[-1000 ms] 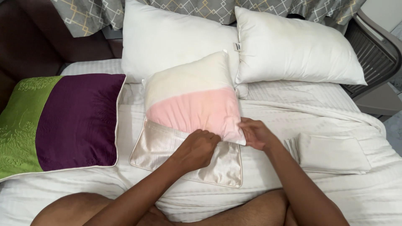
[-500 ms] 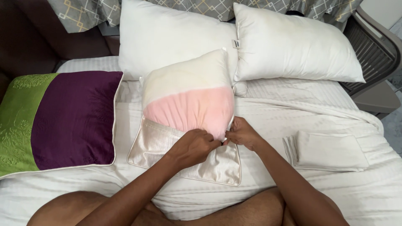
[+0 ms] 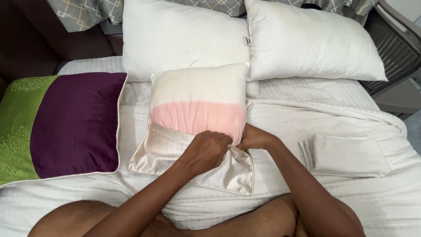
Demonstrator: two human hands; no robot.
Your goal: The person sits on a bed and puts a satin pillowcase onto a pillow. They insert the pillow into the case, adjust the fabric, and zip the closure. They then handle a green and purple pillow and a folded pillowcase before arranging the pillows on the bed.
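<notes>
head view, looking down at a bed with a white striped cover [image 3: 333, 105]. centre: a square cushion insert, cream on its upper half and pink on its lower half [image 3: 199, 103], lies with its lower edge tucked into the open mouth of a shiny champagne satin cushion cover [image 3: 162, 153], which lies flat on the bed beneath and in front of it. the left hand [image 3: 206, 151] is clenched on the cover's upper edge where it meets the pink part of the insert; the right hand [image 3: 256, 138] grips the same edge just beside it, at the insert's lower right corner, fingers closed on fabric. both forearms reach in from the lower edge of the view.

surroundings: a square cushion with a purple panel and a green embroidered panel [image 3: 66, 125] lies at the left, near the satin cover but apart from it. two large white pillows [image 3: 184, 35] [image 3: 311, 44] lean at the head of the bed, the insert's top edge touching the left one. a folded white cloth [image 3: 346, 156] rests on the bed at the right, near the right forearm.
</notes>
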